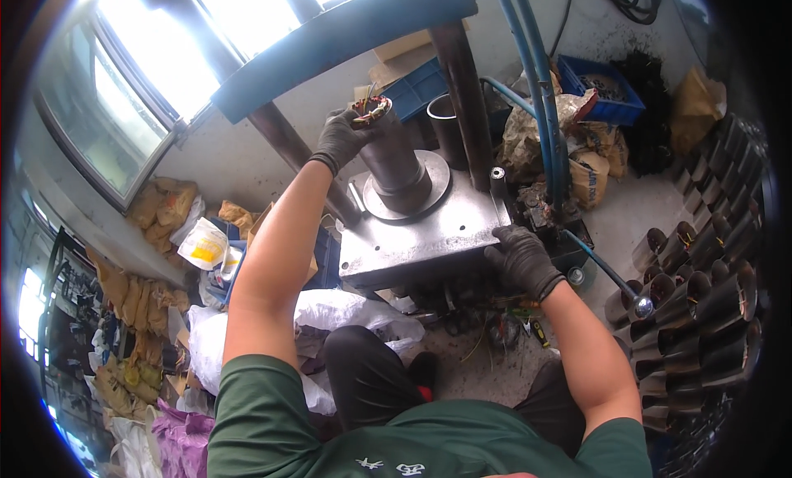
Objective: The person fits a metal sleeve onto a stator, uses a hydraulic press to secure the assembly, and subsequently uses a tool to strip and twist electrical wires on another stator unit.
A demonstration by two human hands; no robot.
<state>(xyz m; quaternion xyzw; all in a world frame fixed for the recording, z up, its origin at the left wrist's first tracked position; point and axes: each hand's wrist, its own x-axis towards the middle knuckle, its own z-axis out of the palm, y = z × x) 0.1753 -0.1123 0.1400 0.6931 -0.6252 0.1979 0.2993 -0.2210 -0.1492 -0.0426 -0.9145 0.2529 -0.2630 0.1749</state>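
On a round base plate (437,185) stands an upright dark metal cylinder (393,160), with coloured wires (373,108) showing at its open top. My left hand (340,140), in a dark glove, grips the cylinder's upper rim from the left, fingers close to the wires. Under the plate is the flat steel table (396,249) of a press. At this table's front right corner rests my right hand (528,262), also gloved; its fingers are apart and touch the edge, with nothing seen in them.
A blue crossbeam (346,45) on dark posts (464,98) spans above the cylinder. To the right is a lever with a ball knob (643,306), beside rows of metal tubes (701,313). Blue hoses (544,90) hang behind. White plastic bags (363,313) lie at left.
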